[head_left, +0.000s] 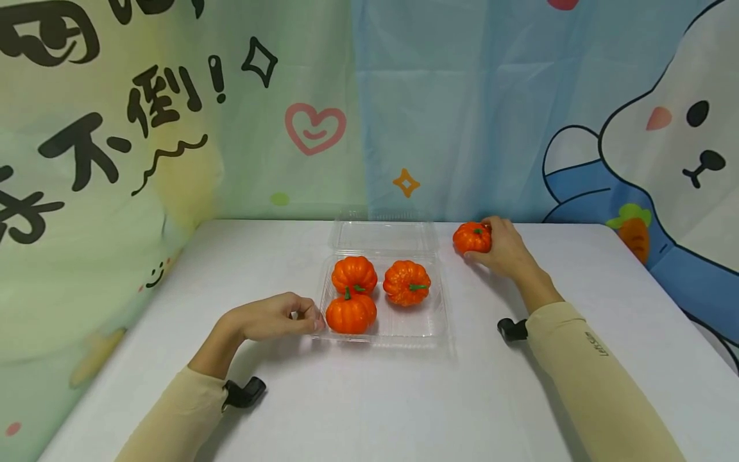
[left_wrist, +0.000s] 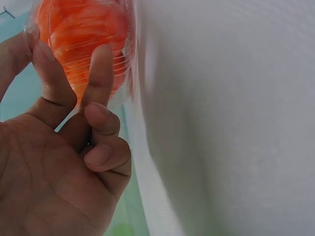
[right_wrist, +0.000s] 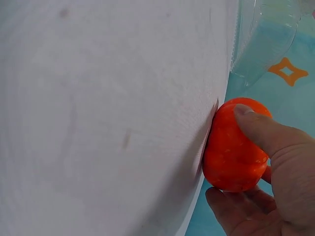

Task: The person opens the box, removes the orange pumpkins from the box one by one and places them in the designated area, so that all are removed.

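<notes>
A clear plastic clamshell box (head_left: 410,327) lies on the table with its lid folded back. Inside it sit three small orange toy pumpkins: one at the back left (head_left: 353,273), one at the front left (head_left: 350,314) and one on the right (head_left: 407,283). My left hand (head_left: 280,316) pinches the box's front left rim between thumb and index finger, its other fingers bent in the left wrist view. Beyond the box to the right, my right hand (head_left: 503,247) grips a fourth toy pumpkin (right_wrist: 236,145), thumb on one side and fingers on the other, close over the tabletop.
The raised lid (head_left: 383,236) stands near the back edge of the white table (head_left: 369,398). Behind it hangs a printed cloth (head_left: 450,128) with a cartoon figure. Both wrists wear black camera mounts, the left one (head_left: 245,393) close over the table.
</notes>
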Demonstrator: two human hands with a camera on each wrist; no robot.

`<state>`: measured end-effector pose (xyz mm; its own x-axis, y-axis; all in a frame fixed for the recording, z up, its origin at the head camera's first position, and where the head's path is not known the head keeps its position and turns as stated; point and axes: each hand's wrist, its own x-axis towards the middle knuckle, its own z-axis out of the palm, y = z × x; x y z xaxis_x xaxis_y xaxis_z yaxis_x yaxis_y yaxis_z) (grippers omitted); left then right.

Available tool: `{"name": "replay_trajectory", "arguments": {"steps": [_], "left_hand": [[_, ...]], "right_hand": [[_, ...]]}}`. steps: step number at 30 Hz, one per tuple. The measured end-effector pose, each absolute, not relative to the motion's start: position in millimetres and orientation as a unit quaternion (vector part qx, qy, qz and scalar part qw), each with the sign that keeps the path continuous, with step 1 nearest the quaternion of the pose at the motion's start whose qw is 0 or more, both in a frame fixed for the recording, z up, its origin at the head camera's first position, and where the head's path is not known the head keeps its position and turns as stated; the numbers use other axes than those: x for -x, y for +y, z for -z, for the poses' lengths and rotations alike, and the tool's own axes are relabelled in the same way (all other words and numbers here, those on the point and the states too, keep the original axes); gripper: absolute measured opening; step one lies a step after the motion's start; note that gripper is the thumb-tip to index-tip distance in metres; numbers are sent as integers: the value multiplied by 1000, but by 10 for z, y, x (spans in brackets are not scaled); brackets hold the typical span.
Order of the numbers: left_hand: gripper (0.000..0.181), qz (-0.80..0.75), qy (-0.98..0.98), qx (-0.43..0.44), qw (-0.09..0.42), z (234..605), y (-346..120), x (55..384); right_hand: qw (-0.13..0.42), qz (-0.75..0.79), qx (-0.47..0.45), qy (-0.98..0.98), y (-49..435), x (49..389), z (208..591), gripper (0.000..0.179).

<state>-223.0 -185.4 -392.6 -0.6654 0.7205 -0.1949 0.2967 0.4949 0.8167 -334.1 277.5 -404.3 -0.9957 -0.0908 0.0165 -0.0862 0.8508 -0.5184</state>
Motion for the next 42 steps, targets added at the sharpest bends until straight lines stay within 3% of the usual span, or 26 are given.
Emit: {"name": "replay_trajectory", "arguments": {"steps": [17,42], "left_hand": [[27,-391,824,-314,263,3930,-1808,2250],[26,-390,827,-313,259,3935,-1819,2208]], "right_hand": [[-18,263,66,962,2800,3234,3991,86],[-125,257,193,939,2528,2920,3757,60]]}}
